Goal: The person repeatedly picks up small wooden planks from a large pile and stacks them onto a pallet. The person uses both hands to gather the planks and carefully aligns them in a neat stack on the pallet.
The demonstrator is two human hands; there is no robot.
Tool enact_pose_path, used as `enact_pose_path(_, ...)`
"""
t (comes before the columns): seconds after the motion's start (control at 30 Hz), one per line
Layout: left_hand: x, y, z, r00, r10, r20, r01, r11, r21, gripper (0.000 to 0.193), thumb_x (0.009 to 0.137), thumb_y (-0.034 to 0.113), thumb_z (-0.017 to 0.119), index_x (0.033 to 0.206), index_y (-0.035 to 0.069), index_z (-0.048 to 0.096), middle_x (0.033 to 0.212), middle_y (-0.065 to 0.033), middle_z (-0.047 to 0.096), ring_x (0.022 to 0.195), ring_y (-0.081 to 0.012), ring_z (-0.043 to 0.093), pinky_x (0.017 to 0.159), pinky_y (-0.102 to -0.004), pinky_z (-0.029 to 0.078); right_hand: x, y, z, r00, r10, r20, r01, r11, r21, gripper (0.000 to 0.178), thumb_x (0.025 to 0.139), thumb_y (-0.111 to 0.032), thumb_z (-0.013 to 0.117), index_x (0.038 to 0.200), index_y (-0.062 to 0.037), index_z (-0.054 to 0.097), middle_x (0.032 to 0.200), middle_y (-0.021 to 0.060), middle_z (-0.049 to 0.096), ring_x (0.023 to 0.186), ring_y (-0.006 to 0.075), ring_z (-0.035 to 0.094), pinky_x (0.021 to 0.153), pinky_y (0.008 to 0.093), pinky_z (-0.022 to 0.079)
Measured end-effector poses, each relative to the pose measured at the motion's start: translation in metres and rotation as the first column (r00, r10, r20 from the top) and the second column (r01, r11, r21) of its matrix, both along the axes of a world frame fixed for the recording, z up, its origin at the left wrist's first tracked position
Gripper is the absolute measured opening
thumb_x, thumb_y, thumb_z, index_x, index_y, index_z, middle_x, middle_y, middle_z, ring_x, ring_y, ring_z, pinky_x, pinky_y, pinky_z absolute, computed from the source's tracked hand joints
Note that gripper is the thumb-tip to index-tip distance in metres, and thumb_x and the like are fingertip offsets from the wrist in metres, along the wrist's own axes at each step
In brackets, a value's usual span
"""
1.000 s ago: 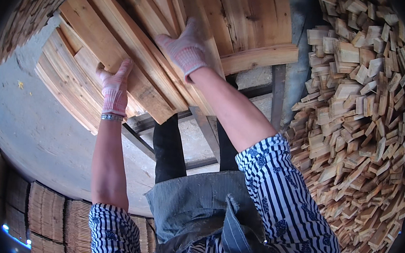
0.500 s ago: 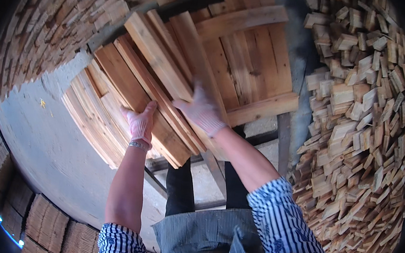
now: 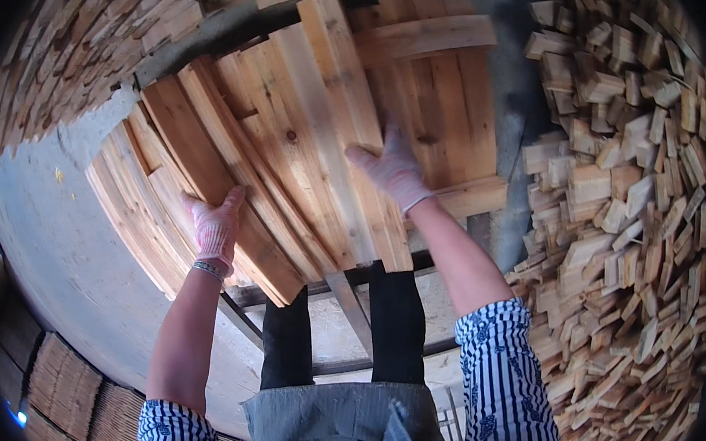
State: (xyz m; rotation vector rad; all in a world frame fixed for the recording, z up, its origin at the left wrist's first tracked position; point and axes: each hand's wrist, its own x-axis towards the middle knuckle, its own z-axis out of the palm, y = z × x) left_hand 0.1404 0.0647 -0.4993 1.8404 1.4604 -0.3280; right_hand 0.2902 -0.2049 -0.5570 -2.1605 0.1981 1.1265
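Note:
Both my hands wear pale pinkish work gloves. My left hand (image 3: 215,227) is closed on the edge of a wooden plank (image 3: 206,170), its thumb over the top face and its fingers down the left side. Right of it, narrow wooden strips (image 3: 246,148) lie stacked along wide flat boards (image 3: 292,131). My right hand (image 3: 396,170) grips the right edge of a long raised plank (image 3: 352,86), thumb across its face. This plank lies slanted on the other boards, its near end sticking out toward me. Some fingertips are hidden.
Under the boards stands a dark metal frame (image 3: 349,308). Crosswise battens (image 3: 428,38) join boards at the far right. Piles of short wood pieces rise on the right (image 3: 620,244) and far left (image 3: 74,53). Bundled wood stacks (image 3: 66,384) stand at the lower left.
My right hand has moved right, and the plank by it lies further right. Boards between my hands now show flat faces where raised planks lay. My left hand shifted slightly left.

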Motion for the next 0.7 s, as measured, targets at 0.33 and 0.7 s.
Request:
enact_pose_path(0.33,0.003,0.001,-0.011,0.997,0.000,0.078,0.004,0.999,-0.043,0.113,0.077,0.023,0.086,0.153,-0.004,0.008,0.144,-0.0240,0.042,0.124,-0.0294,0.049,0.109,-0.0357,0.038,0.036,-0.032,0.070,0.962,0.169,0.215,-0.111,0.959,-0.261,0.098,0.082,-0.038,0.071,0.156,-0.0046,0.017,0.152,0.0222,0.038,0.137,0.0321,0.044,0.112,0.0377,0.038)
enact_pose_path(0.7,-0.003,0.018,0.000,0.970,0.116,0.214,-0.080,0.982,-0.173,0.112,0.073,0.020,0.088,0.153,-0.004,0.012,0.140,-0.0240,0.047,0.123,-0.0304,0.052,0.106,-0.0356,0.041,-0.062,0.077,0.027,0.655,0.645,0.393,-0.342,0.717,-0.608,0.090,0.088,-0.050,0.062,0.156,-0.0107,0.019,0.157,0.0241,0.023,0.147,0.0431,0.019,0.119,0.0546,0.016)
